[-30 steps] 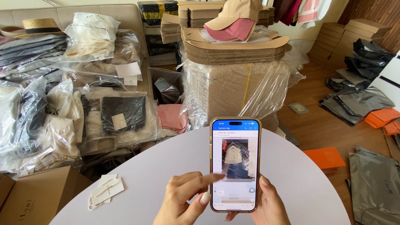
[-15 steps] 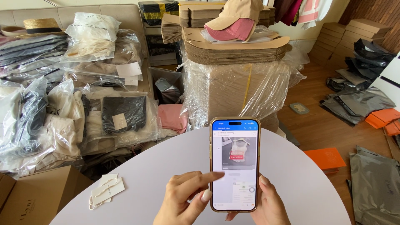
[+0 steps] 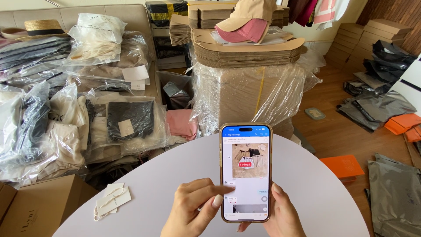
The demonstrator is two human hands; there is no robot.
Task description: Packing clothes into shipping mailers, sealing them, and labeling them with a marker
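Observation:
A smartphone [image 3: 245,171] with a lit chat screen showing a photo of clothes is held upright over the round white table [image 3: 175,171]. My right hand [image 3: 283,215] grips it from below and behind, thumb on its right edge. My left hand [image 3: 193,210] is beside it, index finger touching the screen near its left side.
White paper tags with strings [image 3: 112,199] lie on the table's left. Bagged clothes [image 3: 79,114] pile up at the left, a cardboard box [image 3: 35,210] below them. A wrapped cardboard stack [image 3: 250,87] with a cap [image 3: 245,22] stands behind. Orange boxes [image 3: 344,166] and grey bags [image 3: 394,193] lie on the floor.
The screen's content has scrolled: the clothes photo has changed and moved. My left index finger has slid on the screen. The phone and right hand stay put.

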